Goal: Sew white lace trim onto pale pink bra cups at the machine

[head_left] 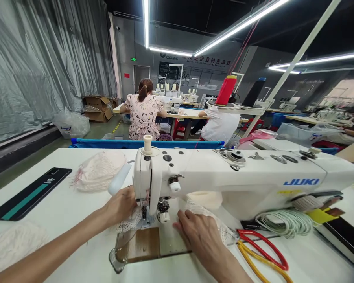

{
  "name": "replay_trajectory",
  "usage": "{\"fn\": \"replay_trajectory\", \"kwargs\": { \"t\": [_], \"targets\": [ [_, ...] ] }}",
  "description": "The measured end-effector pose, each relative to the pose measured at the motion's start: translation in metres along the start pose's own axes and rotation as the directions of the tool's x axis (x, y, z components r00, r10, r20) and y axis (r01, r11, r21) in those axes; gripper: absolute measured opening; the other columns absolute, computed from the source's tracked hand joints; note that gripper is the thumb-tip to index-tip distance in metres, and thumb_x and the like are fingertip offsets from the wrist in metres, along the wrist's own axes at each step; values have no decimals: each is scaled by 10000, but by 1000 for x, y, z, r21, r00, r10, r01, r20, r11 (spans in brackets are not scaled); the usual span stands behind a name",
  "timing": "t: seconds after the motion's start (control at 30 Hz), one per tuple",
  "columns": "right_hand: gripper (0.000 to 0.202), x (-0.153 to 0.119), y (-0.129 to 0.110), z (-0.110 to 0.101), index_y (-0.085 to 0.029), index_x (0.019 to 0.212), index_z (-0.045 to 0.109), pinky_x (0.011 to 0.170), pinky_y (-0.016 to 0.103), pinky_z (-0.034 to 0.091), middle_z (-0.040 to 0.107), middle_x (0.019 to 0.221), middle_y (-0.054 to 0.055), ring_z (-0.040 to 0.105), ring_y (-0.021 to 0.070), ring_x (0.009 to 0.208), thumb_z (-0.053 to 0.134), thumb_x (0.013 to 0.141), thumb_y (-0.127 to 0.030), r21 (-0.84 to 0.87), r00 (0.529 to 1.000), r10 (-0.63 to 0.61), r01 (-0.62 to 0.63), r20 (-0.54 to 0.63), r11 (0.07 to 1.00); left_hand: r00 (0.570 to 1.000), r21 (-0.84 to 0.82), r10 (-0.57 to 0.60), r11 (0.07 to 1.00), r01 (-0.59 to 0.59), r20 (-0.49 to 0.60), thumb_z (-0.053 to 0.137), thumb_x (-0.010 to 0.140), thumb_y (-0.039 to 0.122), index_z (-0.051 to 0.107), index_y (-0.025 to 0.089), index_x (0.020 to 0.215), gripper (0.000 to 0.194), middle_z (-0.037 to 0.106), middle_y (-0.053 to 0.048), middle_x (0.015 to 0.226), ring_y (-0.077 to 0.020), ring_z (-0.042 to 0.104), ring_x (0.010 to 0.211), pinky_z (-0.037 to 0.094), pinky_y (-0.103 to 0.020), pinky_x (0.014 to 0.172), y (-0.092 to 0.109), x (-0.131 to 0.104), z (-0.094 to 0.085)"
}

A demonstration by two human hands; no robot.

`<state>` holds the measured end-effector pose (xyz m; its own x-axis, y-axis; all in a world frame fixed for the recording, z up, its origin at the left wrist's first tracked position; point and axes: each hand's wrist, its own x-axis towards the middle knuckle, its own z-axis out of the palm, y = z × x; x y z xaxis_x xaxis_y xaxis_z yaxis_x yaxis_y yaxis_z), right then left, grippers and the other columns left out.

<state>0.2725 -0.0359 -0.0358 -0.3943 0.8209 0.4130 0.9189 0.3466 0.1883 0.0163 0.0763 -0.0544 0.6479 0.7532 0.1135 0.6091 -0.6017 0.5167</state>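
Observation:
A white JUKI sewing machine (194, 169) stands in front of me. My left hand (120, 209) reaches to the left of its needle area, and the machine head hides its fingertips. White lace trim (131, 223) lies below that hand, beside the presser foot (144, 212). My right hand (199, 232) rests palm down on the machine bed, fingers extended, at the edge of another stretch of white lace (222, 232). Scissors with red and yellow handles (265, 243) lie right of my right wrist.
Bundled white lace (102, 171) and a dark ruler-like board (32, 192) occupy the table's left side. A coil of pale green cord (284, 222) lies under the machine arm. Red (225, 90) and black (254, 92) thread cones stand behind. Other people (144, 112) sit at tables farther off.

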Motion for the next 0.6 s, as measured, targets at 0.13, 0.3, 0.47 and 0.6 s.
{"fn": "replay_trajectory", "kwargs": {
  "t": [0.13, 0.3, 0.47, 0.6],
  "targets": [
    [186, 8, -9, -11, -207, 725, 477, 466, 307, 143, 620, 593, -11, 590, 157, 478, 572, 885, -198, 94, 1000, 6, -6, 3, 996, 998, 149, -54, 988, 50, 24, 554, 917, 312, 570, 164, 1128, 258, 611, -66, 1112, -192, 624, 910, 539, -384, 776, 11, -6, -2],
    [220, 6, -17, -7, -197, 695, 458, 459, 291, 122, 587, 558, -31, 561, 136, 444, 547, 894, -163, 158, 1000, -28, 27, 3, 987, 994, 223, -96, 969, 103, -44, 548, 919, 292, 605, 133, 887, 172, 622, -8, 863, -123, 596, 687, 515, -281, 624, 30, -10, -3],
    [84, -3, -13, 4, -192, 838, 492, 498, 273, 177, 626, 637, -3, 585, 160, 509, 512, 919, -192, 138, 999, -12, 17, -40, 990, 990, 247, -134, 959, 138, -34, 526, 916, 290, 534, 150, 693, 263, 522, 40, 673, -97, 491, 556, 417, -237, 535, 41, -6, -10],
    [90, 2, -15, -2, -189, 813, 515, 485, 276, 190, 632, 606, -11, 579, 164, 483, 557, 892, -185, 135, 999, 15, -10, -39, 991, 983, 154, -183, 971, 182, -1, 465, 873, 282, 426, 196, 573, 315, 377, 50, 547, -124, 402, 502, 269, -253, 479, 51, -9, -22]
  ]
}}
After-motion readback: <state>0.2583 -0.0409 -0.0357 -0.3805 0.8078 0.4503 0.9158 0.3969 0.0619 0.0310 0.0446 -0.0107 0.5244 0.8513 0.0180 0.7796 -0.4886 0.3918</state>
